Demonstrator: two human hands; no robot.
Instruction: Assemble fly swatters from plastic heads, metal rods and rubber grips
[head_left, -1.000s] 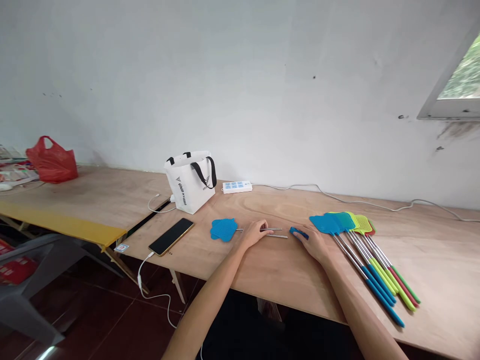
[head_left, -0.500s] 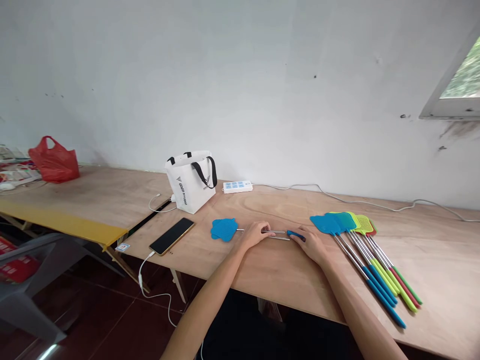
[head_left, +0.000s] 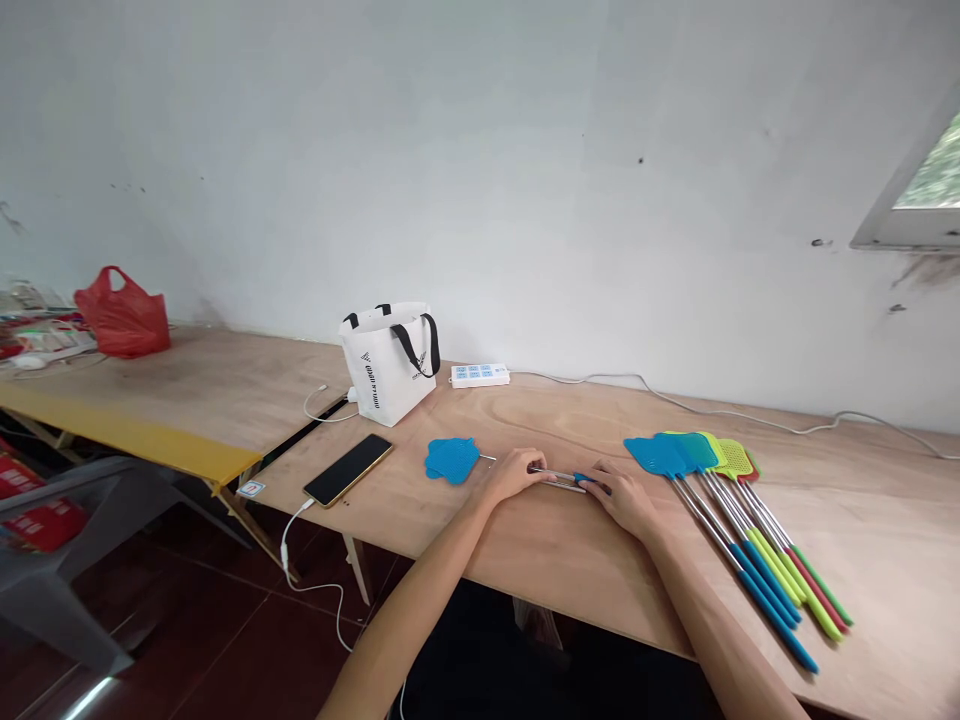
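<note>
In the middle of the table, my left hand (head_left: 517, 472) has its fingers closed around a thin metal swatter rod (head_left: 553, 474). Opposite it, my right hand (head_left: 621, 496) grips a blue handle (head_left: 583, 479), mostly covered by the fingers. The rod's end meets the handle's tip; whether it goes inside is too small to tell. Just in front of that rod lies a second metal rod (head_left: 566, 486). Left of my hands, two overlapping blue fly swatter heads (head_left: 452, 460) rest flat, and the left hand hides part of their rods.
Several fly swatters (head_left: 720, 500) with blue, yellow-green, red and green handles lie fanned at right. A phone (head_left: 349, 470) on a charging cable, a white bag (head_left: 390, 375) and a power strip (head_left: 480, 375) occupy the left and back. A red bag (head_left: 124, 315) sits on the neighbouring table.
The small gap between the rod's end and the blue handle has closed; they now meet in line. The view has shifted slightly. Both hands keep their grips.
</note>
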